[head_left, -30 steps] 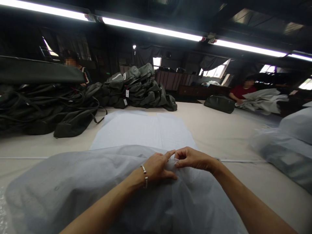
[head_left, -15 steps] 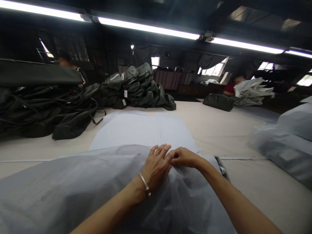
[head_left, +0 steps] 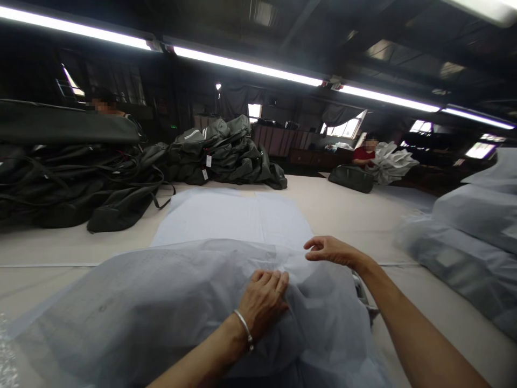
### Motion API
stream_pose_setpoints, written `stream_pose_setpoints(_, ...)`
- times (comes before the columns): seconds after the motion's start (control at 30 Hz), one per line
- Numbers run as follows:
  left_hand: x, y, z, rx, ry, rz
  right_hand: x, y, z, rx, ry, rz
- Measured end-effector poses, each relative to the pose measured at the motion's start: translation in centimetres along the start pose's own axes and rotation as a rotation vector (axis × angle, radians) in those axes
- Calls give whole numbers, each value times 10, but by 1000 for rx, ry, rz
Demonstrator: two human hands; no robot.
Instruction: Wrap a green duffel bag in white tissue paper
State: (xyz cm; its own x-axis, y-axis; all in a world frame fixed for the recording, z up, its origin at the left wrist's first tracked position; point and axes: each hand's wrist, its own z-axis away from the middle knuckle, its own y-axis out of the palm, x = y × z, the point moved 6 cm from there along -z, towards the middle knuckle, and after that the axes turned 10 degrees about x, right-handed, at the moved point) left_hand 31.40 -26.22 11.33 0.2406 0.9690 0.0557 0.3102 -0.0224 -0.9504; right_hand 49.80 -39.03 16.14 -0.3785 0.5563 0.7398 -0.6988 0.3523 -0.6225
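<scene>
A thin, translucent white wrapping sheet [head_left: 169, 302] is draped over a dark, bulky item in front of me, whose shape shows only faintly. My left hand [head_left: 264, 296], with a silver bangle at the wrist, lies on top with its fingers curled down into the sheet, creasing it. My right hand [head_left: 329, 251] hovers over the sheet's right part, thumb and fingers apart and nothing between them. At the right end, a dark edge with metal-like fittings [head_left: 361, 293] sticks out. Beyond the bundle, more pale sheets [head_left: 226, 215] lie flat on the table.
Dark bags with straps [head_left: 121, 207] are heaped at the left, and another pile of bags [head_left: 226, 151] stands at the back. Wrapped bundles [head_left: 472, 242] are stacked on the right of the table [head_left: 355, 215]. A person in red [head_left: 363, 153] handles crumpled pale sheets beyond a dark bag [head_left: 350, 178].
My right hand has let go of the sheet beside my left hand and moved right, its fingers opening. My left hand has come slightly nearer, staying on the sheet.
</scene>
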Motion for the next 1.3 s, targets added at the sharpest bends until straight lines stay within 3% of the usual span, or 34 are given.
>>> stream_pose_setpoints(0.1,2,3,2,-15,-5,55,-30,-7,30,-59,70,-132)
stream_pose_setpoints(0.2,3,5,4,-11,-18,75,-52,0,40,-141,80,-275)
stream_pose_setpoints(0.37,4,4,5,-8,-43,57,-69,4,20,-276,26,-398)
stream_pose_setpoints(0.5,3,4,7,-6,-37,13,-97,-12,8,-429,4,-466)
stream_pose_setpoints(0.6,1,0,9,-26,-23,-20,-146,-34,28,-570,30,-545)
stream_pose_setpoints(0.7,1,-3,9,-49,-8,-55,-214,-50,74,-688,129,-586)
stream_pose_setpoints(0.8,2,-5,10,-92,12,-109,-279,-45,117,-722,285,-603)
stream_pose_setpoints(0.9,1,-7,13,-158,-1,-201,-319,-24,124,-639,356,-655)
stream_pose_setpoints(1.07,1,-6,16,-120,-89,-232,-333,-1,86,-500,313,-710)
stream_pose_setpoints(1.3,4,-1,16,-49,-198,-104,-341,4,61,-627,320,-747)
